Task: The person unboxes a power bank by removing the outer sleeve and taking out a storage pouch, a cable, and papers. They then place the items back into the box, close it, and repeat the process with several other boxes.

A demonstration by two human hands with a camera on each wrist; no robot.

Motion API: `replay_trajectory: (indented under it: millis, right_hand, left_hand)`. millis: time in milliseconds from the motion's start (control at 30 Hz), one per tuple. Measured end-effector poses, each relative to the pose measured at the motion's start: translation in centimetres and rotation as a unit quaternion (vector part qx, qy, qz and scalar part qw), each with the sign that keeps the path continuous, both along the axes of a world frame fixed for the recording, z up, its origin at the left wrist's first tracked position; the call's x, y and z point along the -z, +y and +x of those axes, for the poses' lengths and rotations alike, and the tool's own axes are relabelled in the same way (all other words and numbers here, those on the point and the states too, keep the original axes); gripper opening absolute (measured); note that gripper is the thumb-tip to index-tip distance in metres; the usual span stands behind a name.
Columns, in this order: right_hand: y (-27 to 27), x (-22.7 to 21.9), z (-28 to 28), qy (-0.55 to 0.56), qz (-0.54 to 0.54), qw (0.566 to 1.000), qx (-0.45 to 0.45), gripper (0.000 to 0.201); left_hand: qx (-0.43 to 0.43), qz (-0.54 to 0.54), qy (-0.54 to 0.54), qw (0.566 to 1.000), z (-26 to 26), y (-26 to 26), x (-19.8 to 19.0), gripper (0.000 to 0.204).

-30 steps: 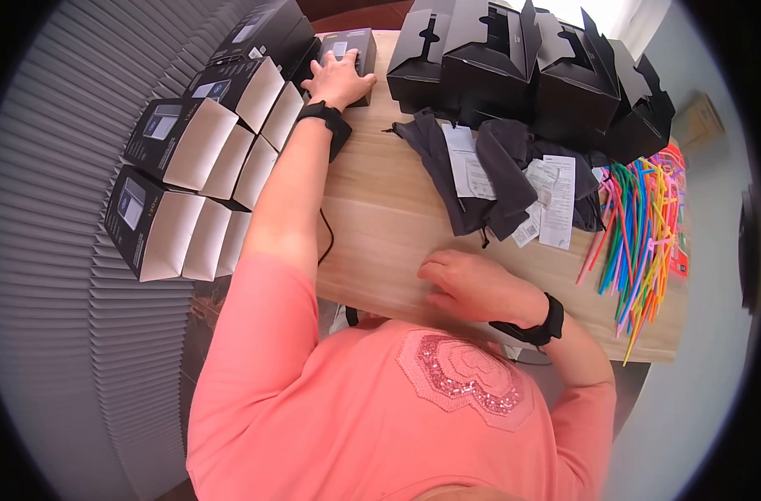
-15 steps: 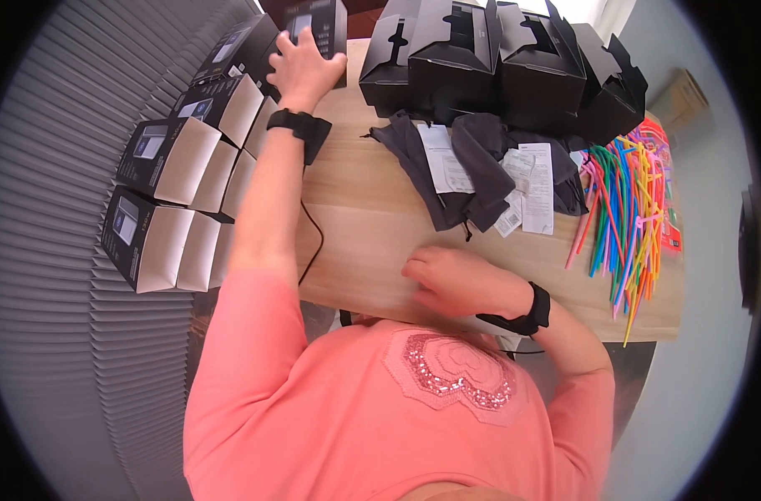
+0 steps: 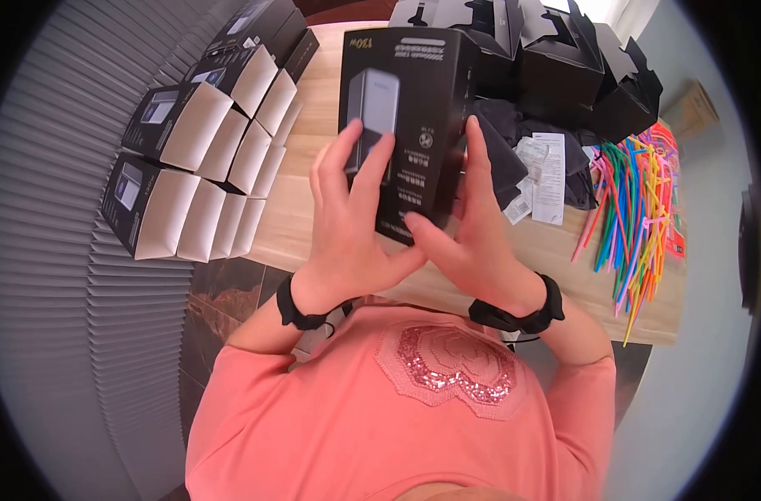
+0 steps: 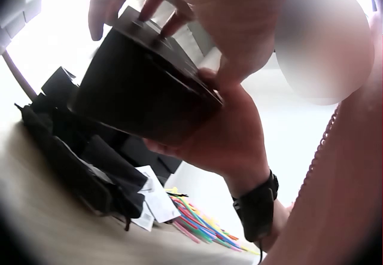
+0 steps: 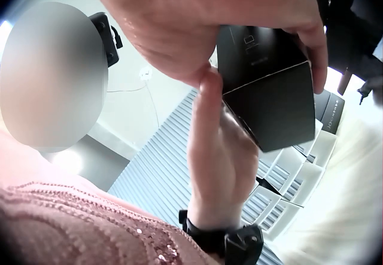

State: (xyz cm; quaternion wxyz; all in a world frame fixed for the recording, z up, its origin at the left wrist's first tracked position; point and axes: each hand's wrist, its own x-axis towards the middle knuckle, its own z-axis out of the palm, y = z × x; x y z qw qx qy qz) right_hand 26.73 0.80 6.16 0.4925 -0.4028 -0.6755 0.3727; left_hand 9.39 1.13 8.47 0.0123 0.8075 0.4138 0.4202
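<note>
And here's the black box [image 3: 414, 125], up above the table's [image 3: 293, 219] near edge, left hand [image 3: 347, 242] and right hand [image 3: 476, 242] both holding it, grip wrapped round its sides!

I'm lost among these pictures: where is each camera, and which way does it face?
Head: on the person's head, facing forward and down at the table; shows the pink shirt, both arms, and left hand and right hand holding a black box.
Left wrist: facing across rightward, towards dark bags and colorful straws; both hands show.
Right wrist: facing across leftward, towards the pleated surface; both hands and shirt show.
Shared: the wrist views both show the box.
</note>
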Motion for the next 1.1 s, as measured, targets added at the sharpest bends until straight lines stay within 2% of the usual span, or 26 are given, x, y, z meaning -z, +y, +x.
replay_trajectory:
  millis: [33, 67, 133, 167, 200, 233, 267, 333, 400, 467, 500, 600, 633, 667, 700, 733, 800, 833, 900, 1000, 1100]
  right_hand:
    - [-0.4, -0.5, -0.2, 0.067, -0.018, 0.998, -0.015, 0.101]
    - [-0.5, -0.8, 0.2, 0.066, -0.023, 0.997, -0.018, 0.101]
    - [0.1, -1.0, 2.1, 0.042, -0.110, 0.988, -0.099, 0.086]
    - [0.5, -0.1, 2.5, -0.033, -0.033, 0.995, -0.090, 0.070]
    - [0.5, -0.3, 2.7, -0.035, -0.039, 0.995, -0.082, 0.070]
    - [0.5, -1.0, 2.5, -0.043, -0.174, 0.974, -0.137, 0.065]
    - [0.5, -1.4, 2.3, -0.046, -0.307, 0.932, -0.187, 0.060]
    - [0.9, 2.4, 1.3, -0.013, -0.326, 0.926, -0.188, 0.056]
    - [0.9, 4.6, 1.4, 0.019, -0.341, 0.920, -0.192, 0.053]
    - [0.6, 5.2, 1.6, -0.127, -0.161, 0.974, -0.095, 0.051]
    - [0.2, 5.0, 2.1, -0.172, -0.108, 0.975, -0.091, 0.053]
    - [-1.7, 2.1, 3.5, -0.189, -0.155, 0.965, -0.096, 0.064]
    - [-2.2, 1.3, 4.0, -0.191, -0.160, 0.964, -0.097, 0.064]
    - [-2.7, 0.5, 4.4, -0.198, -0.198, 0.954, -0.110, 0.073]
    - [-3.2, 0.2, 4.9, -0.204, -0.235, 0.942, -0.122, 0.083]
    - [-3.8, 0.6, 5.2, -0.207, -0.238, 0.941, -0.120, 0.083]
    - [-4.7, 1.8, 5.6, -0.238, -0.090, 0.958, -0.135, 0.096]
    - [-5.1, 2.0, 5.5, -0.238, -0.092, 0.957, -0.135, 0.096]
    - [-5.7, 2.3, 5.1, -0.246, -0.127, 0.957, -0.085, 0.107]
    - [-6.4, 3.2, 4.7, -0.234, -0.118, 0.964, -0.042, 0.108]
    - [-7.7, 4.5, 5.6, -0.229, -0.100, 0.968, 0.002, 0.109]
  left_hand:
    - [-0.013, -0.020, 0.007, 1.000, -0.6, -0.8, 0.2, 0.087]
    - [-0.016, -0.025, 0.006, 1.000, -1.7, -1.4, 0.6, 0.087]
    - [-0.066, -0.122, -0.138, 0.981, -4.4, -1.8, 2.2, 0.083]
    - [-0.060, -0.127, -0.139, 0.980, -5.4, -1.7, 2.8, 0.083]
    - [-0.106, -0.141, -0.115, 0.978, -6.4, -1.4, 3.5, 0.077]
    - [-0.149, -0.153, -0.090, 0.973, -7.1, -1.2, 4.4, 0.072]
    - [-0.138, -0.160, -0.089, 0.973, -7.6, -1.1, 5.8, 0.072]
    - [-0.117, -0.329, -0.092, 0.933, -8.0, -1.4, 8.4, 0.072]
    - [-0.123, -0.317, -0.111, 0.934, -7.8, -1.2, 8.0, 0.067]
    - [-0.223, -0.289, 0.020, 0.931, -7.6, -1.0, 7.1, 0.064]
    - [-0.212, -0.261, 0.009, 0.942, -7.6, -0.7, 7.4, 0.061]
    - [-0.210, -0.280, 0.009, 0.937, -8.3, -0.1, 7.0, 0.062]
    - [-0.185, -0.269, -0.017, 0.945, -8.7, 0.1, 7.9, 0.057]
    - [-0.184, -0.273, -0.018, 0.944, -9.3, 0.5, 8.4, 0.057]
    - [-0.171, -0.320, -0.057, 0.930, -9.9, 0.9, 8.9, 0.054]
    - [-0.157, -0.366, -0.098, 0.912, -10.1, 1.2, 9.2, 0.052]
    - [-0.137, -0.378, -0.136, 0.905, -9.7, 1.3, 9.0, 0.047]
    - [-0.119, -0.383, -0.153, 0.903, -9.7, 1.3, 9.1, 0.045]
    - [-0.100, -0.386, -0.170, 0.901, -9.7, 1.5, 9.2, 0.043]
    - [-0.072, -0.403, -0.213, 0.887, -9.6, 1.8, 9.2, 0.041]
    - [-0.073, -0.365, -0.176, 0.911, -10.0, 3.4, 8.8, 0.038]
